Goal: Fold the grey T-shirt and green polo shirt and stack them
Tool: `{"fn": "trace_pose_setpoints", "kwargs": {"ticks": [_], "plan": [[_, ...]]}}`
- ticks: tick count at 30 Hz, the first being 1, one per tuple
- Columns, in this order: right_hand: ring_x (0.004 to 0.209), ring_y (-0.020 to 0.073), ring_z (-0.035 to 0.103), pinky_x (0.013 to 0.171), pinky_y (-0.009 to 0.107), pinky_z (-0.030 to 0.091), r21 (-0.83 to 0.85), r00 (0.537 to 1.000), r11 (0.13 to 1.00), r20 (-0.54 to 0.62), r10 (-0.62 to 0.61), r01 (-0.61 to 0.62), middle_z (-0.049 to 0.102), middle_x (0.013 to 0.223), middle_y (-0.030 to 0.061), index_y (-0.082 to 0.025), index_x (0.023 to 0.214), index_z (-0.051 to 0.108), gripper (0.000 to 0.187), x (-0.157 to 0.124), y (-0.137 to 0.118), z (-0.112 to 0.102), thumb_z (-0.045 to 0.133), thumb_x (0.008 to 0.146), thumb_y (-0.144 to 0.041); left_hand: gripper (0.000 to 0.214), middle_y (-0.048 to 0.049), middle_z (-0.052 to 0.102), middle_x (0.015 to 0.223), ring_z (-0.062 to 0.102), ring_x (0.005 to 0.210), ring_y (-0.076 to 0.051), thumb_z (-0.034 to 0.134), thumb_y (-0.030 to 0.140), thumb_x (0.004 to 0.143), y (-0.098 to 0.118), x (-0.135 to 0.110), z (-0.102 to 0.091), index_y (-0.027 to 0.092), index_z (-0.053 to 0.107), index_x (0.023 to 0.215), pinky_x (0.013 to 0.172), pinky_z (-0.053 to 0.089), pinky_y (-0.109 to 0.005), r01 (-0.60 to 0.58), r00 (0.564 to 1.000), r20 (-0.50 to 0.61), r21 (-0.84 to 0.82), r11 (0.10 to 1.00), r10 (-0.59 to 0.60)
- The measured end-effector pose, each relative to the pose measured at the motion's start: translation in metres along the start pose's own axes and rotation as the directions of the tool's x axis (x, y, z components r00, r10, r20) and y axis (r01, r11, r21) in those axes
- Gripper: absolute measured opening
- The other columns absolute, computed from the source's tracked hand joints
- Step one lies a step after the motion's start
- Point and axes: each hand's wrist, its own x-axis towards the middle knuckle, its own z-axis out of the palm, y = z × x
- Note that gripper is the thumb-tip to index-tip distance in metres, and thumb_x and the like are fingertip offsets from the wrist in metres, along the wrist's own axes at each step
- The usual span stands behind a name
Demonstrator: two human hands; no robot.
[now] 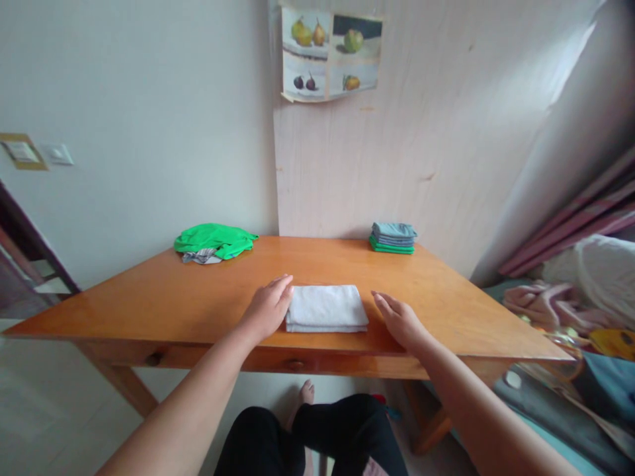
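Note:
A light grey cloth (326, 307), folded into a flat rectangle, lies near the front edge of the wooden table (213, 301). Against its left edge rests my left hand (270, 305), fingers stretched out and holding nothing. My right hand (398, 318) is a little way off the cloth's right side, on edge with its fingers straight and nothing in them. The cloth sits between the two hands, its layers showing along the near side.
At the back left is a loose heap of bright green cloth (215, 239) with a striped piece (199, 256) under it. A neat stack of folded grey-blue and green cloths (393, 238) stands at the back right. Beyond the table's right side lies bedding (540, 304).

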Motion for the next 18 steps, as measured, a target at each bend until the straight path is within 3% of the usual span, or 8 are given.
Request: {"fn": "trace_pose_setpoints", "kwargs": {"ticks": [4,7,10,15,18], "plan": [[0.128,0.0274,0.055,0.114,0.045,0.036,-0.004,1.0,1.0,-0.009,-0.028,0.028,0.065,0.13,0.0129,-0.017,0.124,0.067,0.055,-0.011,-0.001,0.003,0.04,0.096,-0.056,0.04,-0.0104,0.069,0.122,0.063,0.115,-0.022,0.038,0.04,0.098,-0.014,-0.01,-0.006,0.018,0.064,0.118,0.101,0.047,-0.037,0.084,0.987,-0.125,-0.128,0.988,-0.1],[0.128,0.0271,0.056,0.113,0.045,0.038,-0.02,0.996,0.996,-0.019,-0.085,0.084,0.066,0.129,0.0128,-0.017,0.123,0.067,0.052,-0.014,-0.006,0.008,0.04,0.097,-0.053,0.027,-0.0064,0.073,0.106,0.068,0.1,-0.021,0.044,0.035,0.094,-0.011,-0.02,-0.007,0.021,0.066,0.102,0.087,0.052,-0.033,0.125,0.98,-0.134,-0.162,0.979,-0.147],[0.131,0.0257,0.053,0.113,0.046,0.038,-0.061,0.981,0.979,-0.015,-0.195,0.194,0.064,0.132,0.0113,-0.02,0.124,0.067,0.047,-0.016,-0.014,0.012,0.04,0.098,-0.049,0.02,-0.0038,0.072,0.098,0.068,0.091,-0.018,0.047,0.029,0.091,-0.003,-0.033,-0.004,0.021,0.064,0.099,0.081,0.052,-0.03,0.11,0.982,-0.128,-0.202,0.973,-0.138],[0.135,0.0274,0.048,0.115,0.054,0.034,-0.255,0.914,0.88,0.034,-0.405,0.4,0.059,0.138,0.0122,-0.02,0.13,0.063,0.041,-0.02,-0.04,0.023,0.047,0.096,-0.037,0.022,-0.0048,0.068,0.102,0.064,0.095,-0.019,0.057,0.025,0.085,0.008,-0.053,0.003,0.021,0.059,0.107,0.086,0.051,-0.031,0.009,0.993,-0.119,-0.148,0.989,-0.027],[0.136,0.0269,0.047,0.115,0.05,0.035,-0.297,0.846,0.794,0.118,-0.52,0.53,0.058,0.139,0.0138,-0.016,0.133,0.061,0.043,-0.022,-0.063,0.039,0.053,0.094,-0.031,0.032,-0.0055,0.067,0.108,0.063,0.1,-0.021,0.062,0.023,0.08,0.012,-0.058,0.004,0.023,0.057,0.112,0.09,0.049,-0.035,0.0,0.997,-0.08,-0.091,0.996,-0.007]]}}
